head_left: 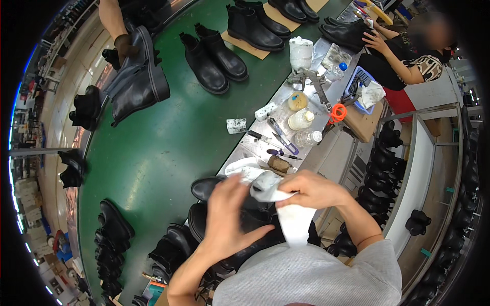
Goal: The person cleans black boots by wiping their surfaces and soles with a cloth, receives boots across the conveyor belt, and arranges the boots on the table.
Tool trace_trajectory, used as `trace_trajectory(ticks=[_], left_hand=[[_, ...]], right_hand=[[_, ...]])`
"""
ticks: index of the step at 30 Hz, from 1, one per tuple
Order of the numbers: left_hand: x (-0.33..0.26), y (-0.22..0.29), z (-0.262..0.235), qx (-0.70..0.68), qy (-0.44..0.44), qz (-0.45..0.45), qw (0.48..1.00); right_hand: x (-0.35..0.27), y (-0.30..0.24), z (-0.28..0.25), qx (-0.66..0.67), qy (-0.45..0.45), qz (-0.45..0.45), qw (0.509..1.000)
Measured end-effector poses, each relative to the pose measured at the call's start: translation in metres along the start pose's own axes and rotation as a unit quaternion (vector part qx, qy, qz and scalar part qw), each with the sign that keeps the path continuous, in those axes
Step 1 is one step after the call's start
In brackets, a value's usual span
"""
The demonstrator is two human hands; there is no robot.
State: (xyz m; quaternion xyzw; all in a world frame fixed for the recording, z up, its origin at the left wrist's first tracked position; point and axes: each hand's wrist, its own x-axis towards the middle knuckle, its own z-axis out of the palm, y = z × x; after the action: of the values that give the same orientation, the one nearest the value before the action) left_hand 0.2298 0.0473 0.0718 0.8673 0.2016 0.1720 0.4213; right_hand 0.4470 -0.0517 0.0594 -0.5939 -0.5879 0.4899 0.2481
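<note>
Right hand [312, 189] clenched on white cloth [293, 219]; left hand [229, 217] spread flat on black boot [250, 224].

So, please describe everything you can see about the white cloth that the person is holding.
The white cloth looks soft and woven, crumpled at the top and hanging in a flat strip below. The right hand grips its bunched upper part; the left hand touches its left edge. It lies over a black boot held close to the person's body, beside the metal workbench.

Black boots [214, 56] are sitting on a green conveyor belt [153, 163], a white cloth [286, 209] is showing at centre, and orange-handled scissors [337, 112] are lying upper right.
</note>
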Motion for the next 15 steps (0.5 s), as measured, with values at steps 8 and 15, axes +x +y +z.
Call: trace_trajectory(ticks=[8, 15], left_hand=[[0.056, -0.058, 0.066, -0.453, -0.316, -0.326, 0.767], [0.045, -0.061, 0.132, -0.444, -0.126, -0.081, 0.883]], right_hand=[[0.007, -0.001, 0.029, 0.46, 0.27, -0.063, 0.844], [0.005, 0.024, 0.002, 0.246, 0.38, 0.084, 0.888]])
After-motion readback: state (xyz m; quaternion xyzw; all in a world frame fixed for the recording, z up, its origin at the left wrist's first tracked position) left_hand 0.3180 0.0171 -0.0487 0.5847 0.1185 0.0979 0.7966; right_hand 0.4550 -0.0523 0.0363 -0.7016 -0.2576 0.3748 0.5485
